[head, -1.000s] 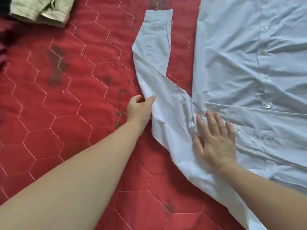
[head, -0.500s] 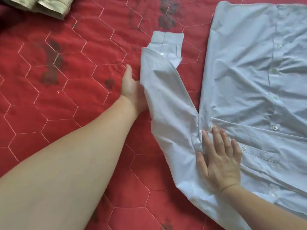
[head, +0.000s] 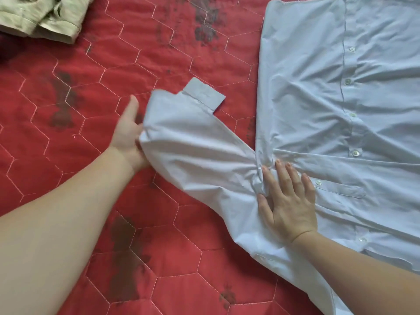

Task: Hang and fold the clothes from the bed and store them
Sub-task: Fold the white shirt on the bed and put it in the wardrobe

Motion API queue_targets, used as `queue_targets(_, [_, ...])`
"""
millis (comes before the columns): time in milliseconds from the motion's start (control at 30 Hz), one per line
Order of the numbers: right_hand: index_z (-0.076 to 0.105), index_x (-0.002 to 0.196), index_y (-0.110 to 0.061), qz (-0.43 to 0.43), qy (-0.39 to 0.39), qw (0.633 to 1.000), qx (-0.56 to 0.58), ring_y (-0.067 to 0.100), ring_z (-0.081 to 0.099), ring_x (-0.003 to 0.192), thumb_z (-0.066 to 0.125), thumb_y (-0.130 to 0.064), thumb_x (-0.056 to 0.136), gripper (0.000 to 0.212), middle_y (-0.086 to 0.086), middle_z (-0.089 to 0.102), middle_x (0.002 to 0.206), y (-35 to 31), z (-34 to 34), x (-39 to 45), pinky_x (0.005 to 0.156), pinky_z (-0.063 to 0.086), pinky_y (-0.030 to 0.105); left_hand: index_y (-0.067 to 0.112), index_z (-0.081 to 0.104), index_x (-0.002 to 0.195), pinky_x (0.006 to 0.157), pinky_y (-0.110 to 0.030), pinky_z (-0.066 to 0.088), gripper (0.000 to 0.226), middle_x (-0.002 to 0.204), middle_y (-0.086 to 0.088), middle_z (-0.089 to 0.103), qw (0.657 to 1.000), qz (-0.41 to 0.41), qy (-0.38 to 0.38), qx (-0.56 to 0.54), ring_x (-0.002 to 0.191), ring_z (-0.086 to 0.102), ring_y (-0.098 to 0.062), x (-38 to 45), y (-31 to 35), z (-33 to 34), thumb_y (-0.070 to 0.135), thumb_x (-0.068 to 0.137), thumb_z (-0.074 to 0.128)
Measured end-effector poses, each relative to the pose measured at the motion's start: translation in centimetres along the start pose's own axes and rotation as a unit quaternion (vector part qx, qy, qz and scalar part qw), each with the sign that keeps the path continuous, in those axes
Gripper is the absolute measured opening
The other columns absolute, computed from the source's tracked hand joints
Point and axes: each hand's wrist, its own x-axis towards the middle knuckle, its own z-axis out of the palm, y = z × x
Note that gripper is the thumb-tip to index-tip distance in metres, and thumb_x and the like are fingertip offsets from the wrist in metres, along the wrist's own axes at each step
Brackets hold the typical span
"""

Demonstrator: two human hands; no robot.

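A pale blue button-up shirt (head: 341,110) lies spread, front up, on the right half of the red quilted bed (head: 79,144). Its left sleeve (head: 193,144) is doubled over, and the cuff (head: 204,95) pokes out from under the fold. My left hand (head: 128,135) is at the sleeve's folded edge with the fingers under the cloth and the thumb stretched out on the quilt. My right hand (head: 287,201) lies flat with straight fingers on the bunched cloth where the sleeve meets the body, pressing it down.
A crumpled beige garment (head: 43,17) lies at the top left corner. Dark patterned patches mark the red quilt. Bare quilt stretches left of the shirt and below my left arm.
My left hand has lifted the sleeve fold and carried it right, toward the shirt body; the cuff now peeks from beneath. My right hand has stayed pressed at the armpit. The view shifted.
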Motion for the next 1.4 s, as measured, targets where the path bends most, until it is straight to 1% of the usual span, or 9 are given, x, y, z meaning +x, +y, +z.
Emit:
queue_targets(133, [0.045, 0.141, -0.025, -0.006, -0.003, 1.000, -0.009, 0.024, 0.024, 0.140, 0.035, -0.049, 0.085, 0.062, 0.008, 0.039, 0.151, 0.0, 0.2, 0.0, 0.112, 0.010, 0.046, 0.003, 0.064, 0.107, 0.086, -0.043, 0.057, 0.029, 0.108, -0.020, 0.068, 0.969, 0.223, 0.102, 0.020, 0.100, 0.068, -0.033, -0.1, 1.9, 3.3, 0.022, 0.089, 0.054])
queue_targets(367, [0.042, 0.138, -0.036, 0.015, -0.105, 0.985, 0.135, 0.020, 0.022, 0.142, 0.035, -0.051, 0.091, 0.050, -0.003, 0.030, 0.155, 0.2, -2.8, 1.1, 0.114, 0.010, 0.039, 0.024, 0.028, 0.151, 0.086, -0.003, 0.040, 0.084, 0.134, 0.008, 0.053, 0.755, 0.368, 0.036, 0.542, 0.113, 0.052, -0.002, -3.1, -4.0, 14.5, 0.001, 0.076, 0.062])
queue_targets(567, [0.063, 0.115, -0.017, 0.338, -0.123, 0.485, 0.797, 0.022, 0.068, 0.096, 0.047, -0.067, 0.083, 0.061, 0.006, 0.068, 0.111, 7.2, -11.1, 3.4, 0.090, 0.048, 0.040, 0.044, 0.005, 0.152, 0.080, -0.037, 0.047, 0.092, 0.128, -0.003, 0.059, 0.571, 0.267, -0.089, 0.771, 0.107, 0.060, -0.032, -2.3, -17.7, 16.3, 0.008, 0.084, 0.055])
queue_targets(667, [0.054, 0.128, -0.017, 0.382, -0.173, 0.509, 0.752, 0.029, 0.065, 0.109, 0.070, -0.071, 0.061, 0.088, 0.011, 0.065, 0.122, 10.5, -10.1, 2.2, 0.097, 0.047, 0.050, 0.048, -0.001, 0.149, 0.075, -0.037, 0.045, 0.091, 0.139, 0.005, 0.049, 0.518, 0.251, -0.147, 0.804, 0.108, 0.059, -0.031, -2.1, -22.0, 15.6, 0.010, 0.088, 0.055])
queue_targets(867, [0.062, 0.090, -0.011, 0.521, -0.057, 0.468, 0.712, 0.022, 0.065, 0.080, 0.066, -0.020, 0.086, 0.010, 0.005, 0.066, 0.085, 13.4, -9.0, 2.0, 0.071, 0.054, 0.040, 0.050, 0.002, 0.150, 0.063, -0.036, 0.040, 0.093, 0.124, 0.005, 0.057, 0.474, 0.307, -0.181, 0.805, 0.094, 0.060, -0.031, -2.9, -24.3, 14.7, 0.003, 0.084, 0.048])
queue_targets(1000, [0.063, 0.088, -0.007, 0.412, -0.016, 0.334, 0.848, 0.024, 0.068, 0.075, 0.045, 0.000, 0.070, 0.026, 0.008, 0.069, 0.077, 15.4, -11.6, -0.2, 0.079, 0.053, 0.035, 0.041, 0.033, 0.139, 0.065, -0.037, 0.046, 0.076, 0.085, 0.009, 0.054, 0.641, 0.238, -0.014, 0.730, 0.083, 0.060, -0.028, -2.5, -24.0, 13.7, 0.004, 0.076, 0.055])
queue_targets(1067, [0.061, 0.095, -0.010, 0.414, 0.000, 0.288, 0.864, 0.025, 0.066, 0.084, 0.049, -0.005, 0.061, 0.036, 0.007, 0.067, 0.088, 17.1, -11.8, -2.1, 0.082, 0.050, 0.035, 0.033, 0.046, 0.124, 0.066, -0.038, 0.048, 0.055, 0.075, 0.009, 0.052, 0.622, 0.224, 0.016, 0.750, 0.081, 0.060, -0.028, -2.2, -23.9, 13.4, 0.007, 0.077, 0.056])
queue_targets(1200, [0.059, 0.084, -0.020, 0.516, -0.017, 0.472, 0.715, 0.019, 0.062, 0.068, 0.064, -0.046, 0.079, 0.027, 0.001, 0.062, 0.081, 18.4, -10.5, -4.5, 0.066, 0.048, 0.031, 0.043, 0.035, 0.137, 0.071, -0.040, 0.050, 0.065, 0.101, 0.004, 0.058, 0.500, 0.210, -0.087, 0.836, 0.093, 0.058, -0.025, -2.4, -24.6, 13.5, 0.015, 0.082, 0.057])
queue_targets(1400, [0.049, 0.111, -0.020, 0.442, 0.078, 0.779, 0.437, 0.018, 0.055, 0.096, 0.074, -0.065, 0.065, 0.069, 0.005, 0.052, 0.114, 16.1, -10.1, -3.4, 0.081, 0.046, 0.026, 0.032, 0.032, 0.143, 0.078, -0.036, 0.045, 0.068, 0.116, -0.001, 0.045, 0.514, 0.185, -0.129, 0.827, 0.102, 0.051, -0.026, -2.0, -26.5, 16.6, 0.017, 0.081, 0.055])
